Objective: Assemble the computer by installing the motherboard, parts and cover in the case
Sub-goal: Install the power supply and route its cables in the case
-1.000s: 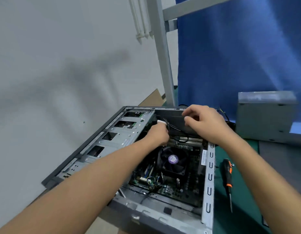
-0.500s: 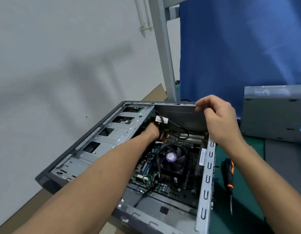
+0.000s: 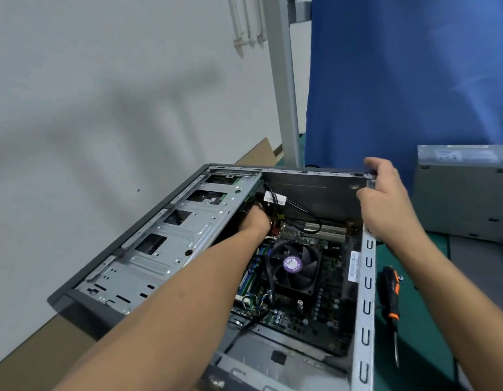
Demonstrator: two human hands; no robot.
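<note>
Open grey metal computer case (image 3: 315, 201), lying on its side at centre and lower frame, with a silver perforated drive cage (image 3: 160, 246) at its left. Left hand (image 3: 254, 222) reaches inside beside the cage, its fingers hidden, so its grasp cannot be told; a dark green motherboard (image 3: 326, 303) with a black fan (image 3: 294, 266) sits in the case. Right hand (image 3: 385, 204) is curled round the case's upper right corner; a black-and-orange screwdriver (image 3: 390, 292) lies on the green mat (image 3: 419, 320), and a grey metal box (image 3: 464, 198) stands at the right edge.

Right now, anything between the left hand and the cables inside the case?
Nothing visible: inside the case, the left hand is at the black cables beside the drive cage; its fingers are hidden.
</note>
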